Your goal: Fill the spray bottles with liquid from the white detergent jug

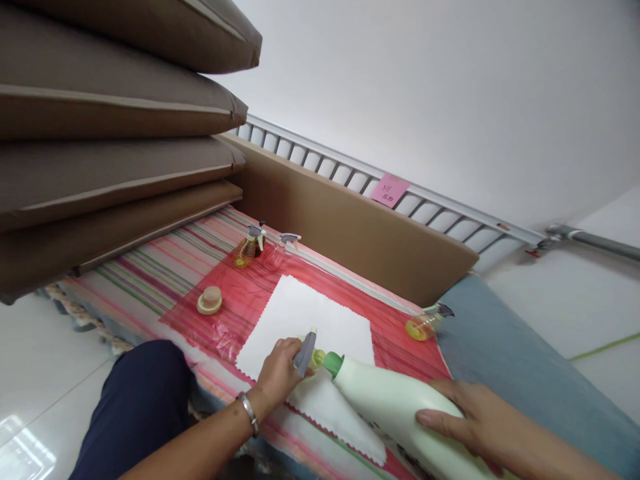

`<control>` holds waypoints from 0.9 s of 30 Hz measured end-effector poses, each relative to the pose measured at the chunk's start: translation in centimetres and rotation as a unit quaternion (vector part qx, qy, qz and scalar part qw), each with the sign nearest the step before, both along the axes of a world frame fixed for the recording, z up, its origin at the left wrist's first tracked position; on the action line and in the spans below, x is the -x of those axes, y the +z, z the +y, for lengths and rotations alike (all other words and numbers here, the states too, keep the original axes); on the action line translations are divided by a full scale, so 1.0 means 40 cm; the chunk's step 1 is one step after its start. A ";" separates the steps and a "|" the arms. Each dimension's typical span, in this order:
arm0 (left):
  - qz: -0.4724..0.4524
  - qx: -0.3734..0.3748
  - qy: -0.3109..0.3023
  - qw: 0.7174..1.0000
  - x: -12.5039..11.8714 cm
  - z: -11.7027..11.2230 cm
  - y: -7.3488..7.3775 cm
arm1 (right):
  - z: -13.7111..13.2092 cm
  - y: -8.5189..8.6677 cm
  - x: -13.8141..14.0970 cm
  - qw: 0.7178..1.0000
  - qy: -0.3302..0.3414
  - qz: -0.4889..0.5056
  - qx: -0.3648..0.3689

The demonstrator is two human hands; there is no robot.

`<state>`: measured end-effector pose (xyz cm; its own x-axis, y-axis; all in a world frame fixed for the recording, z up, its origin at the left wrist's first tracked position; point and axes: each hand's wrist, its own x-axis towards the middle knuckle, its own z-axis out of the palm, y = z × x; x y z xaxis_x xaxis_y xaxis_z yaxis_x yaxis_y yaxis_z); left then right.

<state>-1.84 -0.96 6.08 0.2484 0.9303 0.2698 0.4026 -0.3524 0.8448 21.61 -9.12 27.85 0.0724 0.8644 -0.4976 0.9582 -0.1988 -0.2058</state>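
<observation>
My left hand (283,367), with a metal bracelet at the wrist, is closed on a grey spray head (305,352). Right beside it is a small clear spray bottle (317,361) with a yellow-green tint; whether the same fingers also grip it is hidden. My right hand (465,420) wraps round a large pale green bottle (387,400), tilted so that its green neck (333,363) points at the small bottle's mouth. Under both lies a white cloth (320,313) with zigzag edges.
Two spray bottles (247,250) stand at the back left of a red plastic sheet (210,320), another spray bottle (423,325) at the right. A round tub (209,300) sits on the left. Brown cushions (120,153) are stacked left; a brown board (350,220) leans behind.
</observation>
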 end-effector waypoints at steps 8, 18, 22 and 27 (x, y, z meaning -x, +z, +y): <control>-0.007 0.004 -0.005 1.000 0.004 0.000 0.002 | 0.002 -0.001 -0.007 1.000 0.013 -0.005 0.012; -0.001 0.004 -0.001 1.000 0.005 -0.002 0.015 | 0.005 -0.002 -0.009 1.000 0.007 0.010 0.013; -0.002 0.001 -0.003 1.000 0.004 -0.002 0.010 | 0.003 0.000 -0.010 0.999 0.006 0.030 0.017; -0.011 -0.003 -0.001 1.000 0.002 0.000 0.001 | 0.001 0.006 -0.002 0.999 0.007 0.045 0.010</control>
